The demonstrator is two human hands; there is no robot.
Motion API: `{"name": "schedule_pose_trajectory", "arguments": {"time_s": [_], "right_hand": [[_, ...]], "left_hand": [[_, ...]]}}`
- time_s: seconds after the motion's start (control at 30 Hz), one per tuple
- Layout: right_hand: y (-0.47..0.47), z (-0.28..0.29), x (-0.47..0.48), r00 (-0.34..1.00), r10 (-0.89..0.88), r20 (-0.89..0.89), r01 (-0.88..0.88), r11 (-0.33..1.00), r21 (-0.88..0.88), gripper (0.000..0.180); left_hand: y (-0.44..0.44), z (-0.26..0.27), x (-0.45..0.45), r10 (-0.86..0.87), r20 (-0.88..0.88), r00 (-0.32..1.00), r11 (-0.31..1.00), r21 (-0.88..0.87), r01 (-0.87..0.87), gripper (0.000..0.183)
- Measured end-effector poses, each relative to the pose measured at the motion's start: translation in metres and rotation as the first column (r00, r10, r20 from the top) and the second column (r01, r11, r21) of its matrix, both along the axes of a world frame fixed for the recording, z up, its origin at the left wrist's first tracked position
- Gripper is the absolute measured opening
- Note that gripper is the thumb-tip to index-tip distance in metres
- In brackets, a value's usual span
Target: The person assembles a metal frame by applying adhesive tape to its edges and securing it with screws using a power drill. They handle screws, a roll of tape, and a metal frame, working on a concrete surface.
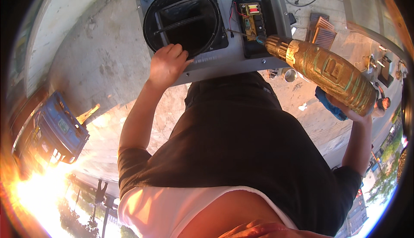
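My left hand grips the near rim of a black round duct collar, thumb lying along the grey sheet-metal housing. The collar has crossbars over its dark opening. My right hand holds a power drill wrapped in worn brown tape, which hides most of its fingers. From the chuck a long thin driver bit reaches left, its tip at the collar's right edge. The bit passes above an uncovered circuit board in a black box, where red and black wires run. Blue material shows beneath the drill.
A blue plastic crate stands at the left, near strong sun glare. Slatted panels, a loose cable and a round metal can lie on the concrete ground. Another person is at the far right.
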State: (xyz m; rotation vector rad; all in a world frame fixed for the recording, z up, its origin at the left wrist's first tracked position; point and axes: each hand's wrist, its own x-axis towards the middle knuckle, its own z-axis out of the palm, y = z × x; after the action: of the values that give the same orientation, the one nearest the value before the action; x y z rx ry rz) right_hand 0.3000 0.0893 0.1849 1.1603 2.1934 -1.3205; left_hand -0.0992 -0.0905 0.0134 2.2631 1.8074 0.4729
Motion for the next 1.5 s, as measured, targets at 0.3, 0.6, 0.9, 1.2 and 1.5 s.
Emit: {"name": "schedule_pose_trajectory", "arguments": {"time_s": [0.3, 0.6, 0.9, 1.2, 1.5], "right_hand": [[0.020, 0.006, -0.001, 0.975, 0.021, 0.221, 0.020, 0.984, -0.179, 0.052], [0.025, 0.010, -0.023, 0.942, 0.283, 0.179, -0.311, 0.938, 0.154, 0.036], [0.021, 0.018, -0.055, 0.982, 0.153, 0.109, -0.173, 0.965, 0.200, 0.032], [0.025, 0.022, -0.054, 0.947, 0.148, 0.284, -0.184, 0.977, 0.103, 0.032], [0.035, 0.023, 0.015, 0.862, -0.445, 0.244, 0.439, 0.895, 0.079, 0.042]], "left_hand": [[-0.001, -0.002, -0.003, -0.015, 0.018, 1.000, 1.000, 0.013, 0.015, 0.023], [-0.004, 0.001, -0.002, -0.001, 0.064, 0.998, 1.000, 0.014, 0.000, 0.024], [-0.004, -0.002, -0.003, -0.020, 0.097, 0.995, 0.998, 0.053, 0.015, 0.021], [-0.009, -0.006, 0.004, 0.070, 0.017, 0.997, 0.996, 0.049, -0.070, 0.013], [-0.016, 0.001, 0.057, 0.475, -0.061, 0.878, 0.880, 0.026, -0.474, 0.029]]}}
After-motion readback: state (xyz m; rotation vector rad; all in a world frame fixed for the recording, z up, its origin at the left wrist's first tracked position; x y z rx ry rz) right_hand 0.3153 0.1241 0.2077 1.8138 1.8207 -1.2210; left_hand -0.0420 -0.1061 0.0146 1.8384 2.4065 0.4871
